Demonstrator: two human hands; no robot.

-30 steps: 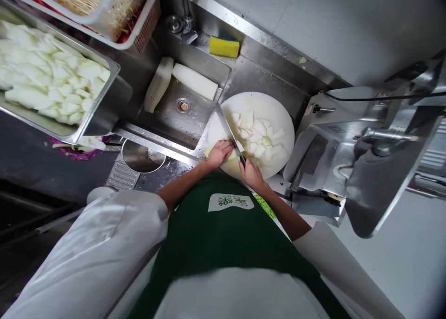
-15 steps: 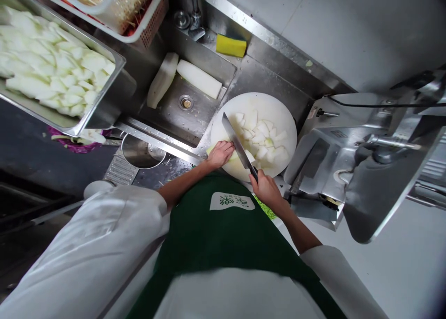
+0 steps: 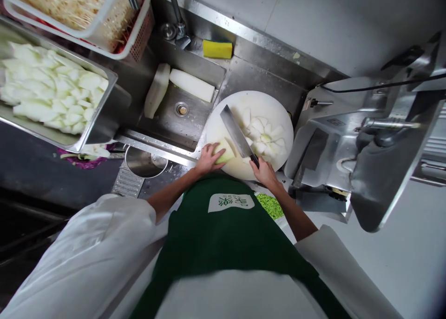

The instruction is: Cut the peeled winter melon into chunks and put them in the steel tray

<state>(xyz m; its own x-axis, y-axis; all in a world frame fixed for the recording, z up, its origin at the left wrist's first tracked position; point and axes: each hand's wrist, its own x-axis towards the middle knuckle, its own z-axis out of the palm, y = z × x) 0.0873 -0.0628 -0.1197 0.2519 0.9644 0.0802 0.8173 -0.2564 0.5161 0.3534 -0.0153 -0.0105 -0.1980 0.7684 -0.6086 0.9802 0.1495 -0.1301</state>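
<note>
My left hand (image 3: 208, 158) grips a pale green-white chunk of peeled gourd (image 3: 225, 152), fingers and thumb around its left end. The chunk rests near the left front edge of a round white cutting board (image 3: 251, 100). In my right hand (image 3: 265, 172) is a broad-bladed kitchen knife (image 3: 236, 133), held by its black handle. Its blade slants across the board, to the right of the chunk. Beyond the blade, cut white gourd pieces (image 3: 267, 137) lie in a loose heap on the board's right half.
Two long peeled gourds (image 3: 192, 84) lie in the steel sink (image 3: 160, 128). A steel pan of slices (image 3: 52, 86) and a basket of bean sprouts (image 3: 69, 5) stand left. A yellow sponge (image 3: 217, 49) sits behind. At right is a metal slicing machine (image 3: 334, 142).
My left hand has spread and shifted left, now around the thick chunk, which shows more clearly. The knife blade has turned so its broad side faces up more. The whole view has shifted slightly.
</note>
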